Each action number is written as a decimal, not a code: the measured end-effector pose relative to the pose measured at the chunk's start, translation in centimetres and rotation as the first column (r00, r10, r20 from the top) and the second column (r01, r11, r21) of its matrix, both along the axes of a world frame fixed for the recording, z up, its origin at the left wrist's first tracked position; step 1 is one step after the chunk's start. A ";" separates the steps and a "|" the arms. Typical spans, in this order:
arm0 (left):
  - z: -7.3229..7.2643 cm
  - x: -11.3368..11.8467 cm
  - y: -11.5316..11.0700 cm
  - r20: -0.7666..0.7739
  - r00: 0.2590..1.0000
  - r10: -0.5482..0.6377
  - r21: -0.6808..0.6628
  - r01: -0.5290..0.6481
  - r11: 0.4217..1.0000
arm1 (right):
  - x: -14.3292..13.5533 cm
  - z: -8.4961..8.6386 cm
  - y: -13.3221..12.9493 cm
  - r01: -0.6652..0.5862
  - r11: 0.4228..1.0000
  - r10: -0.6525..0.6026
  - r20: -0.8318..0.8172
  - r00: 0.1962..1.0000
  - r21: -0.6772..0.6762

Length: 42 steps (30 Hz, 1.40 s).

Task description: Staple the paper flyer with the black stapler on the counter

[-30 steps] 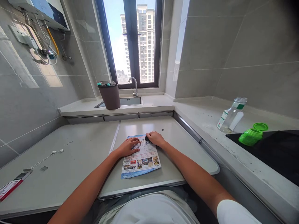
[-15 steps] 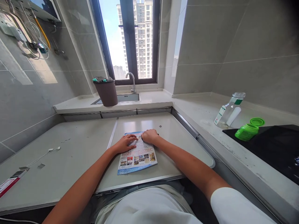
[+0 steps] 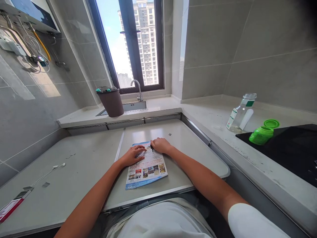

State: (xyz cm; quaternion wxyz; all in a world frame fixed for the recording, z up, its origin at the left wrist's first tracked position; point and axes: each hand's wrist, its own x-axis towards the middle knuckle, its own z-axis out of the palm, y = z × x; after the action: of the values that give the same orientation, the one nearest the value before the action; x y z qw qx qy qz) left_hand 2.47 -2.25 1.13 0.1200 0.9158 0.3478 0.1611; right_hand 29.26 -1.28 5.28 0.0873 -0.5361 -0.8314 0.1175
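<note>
Printed leaflet (image 3: 156, 160), one, blue-edged, lying on the right-hand panel of one table (image 3: 84, 165), sheets not countable; left hand (image 3: 133, 156), one, fingers spread on the leaflet's left side; right hand (image 3: 161, 145), one, fingers curled and pinching one small black object (image 3: 152, 147), largely hidden, at the leaflet's upper right; dark slivers (image 3: 169, 134), two, beyond the right hand; red-and-white box (image 3: 13, 205), one, at the table's left, near two white tips (image 3: 63, 164) of cord; bucket (image 3: 111, 104), one, beside one tap (image 3: 140, 93); clear bottle (image 3: 237, 117), one, and green jar (image 3: 261, 136), one, lid open, both at right
</note>
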 end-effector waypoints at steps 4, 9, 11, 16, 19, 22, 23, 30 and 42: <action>0.1 -0.1 0.0 -0.003 1.000 0.004 -0.007 -0.004 1.000 | 1.8 0.1 0.9 -0.087 0.989 0.063 -0.187 0.980 -0.120; 0.1 -0.2 0.0 0.013 1.000 -0.003 -0.006 0.003 1.000 | 4.8 -0.2 2.4 -0.394 0.908 0.351 -0.258 0.900 -0.140; 0.1 -0.3 0.1 0.022 1.000 -0.001 -0.002 0.001 1.000 | 5.9 -0.2 2.8 -0.424 0.892 0.390 -0.206 0.897 -0.156; 0.0 -0.6 0.3 0.017 1.000 0.008 0.004 -0.008 1.000 | 8.6 0.4 3.3 -0.273 0.947 0.269 -0.048 0.962 -0.169; 0.2 -0.6 0.1 0.026 1.000 0.010 -0.014 -0.010 1.000 | 9.7 0.6 3.4 -0.118 0.993 0.119 0.053 0.992 -0.019; 0.6 -0.4 -0.1 0.110 0.993 -0.036 -0.086 0.046 0.995 | 9.8 0.8 3.4 -0.021 0.995 0.011 0.097 0.995 0.102; 0.8 -0.3 -0.2 0.139 0.989 -0.054 -0.112 0.070 0.991 | 9.6 0.9 3.3 0.004 0.994 -0.016 0.106 0.994 0.113; 1.5 -0.6 -0.5 0.158 0.979 -0.129 -0.147 0.152 0.977 | 5.2 1.4 1.3 0.192 0.956 -0.179 -0.075 0.981 0.222; 0.5 -0.6 -0.4 0.147 0.986 -0.072 -0.100 0.088 0.991 | -1.5 -0.7 -2.2 -0.060 0.984 0.077 -0.100 0.992 0.168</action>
State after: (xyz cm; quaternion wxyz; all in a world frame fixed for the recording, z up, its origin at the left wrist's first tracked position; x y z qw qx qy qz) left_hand 1.89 -2.62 1.59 0.1995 0.9074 0.3093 0.2029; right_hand 27.76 -3.51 4.56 0.1712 -0.4911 -0.8504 0.0799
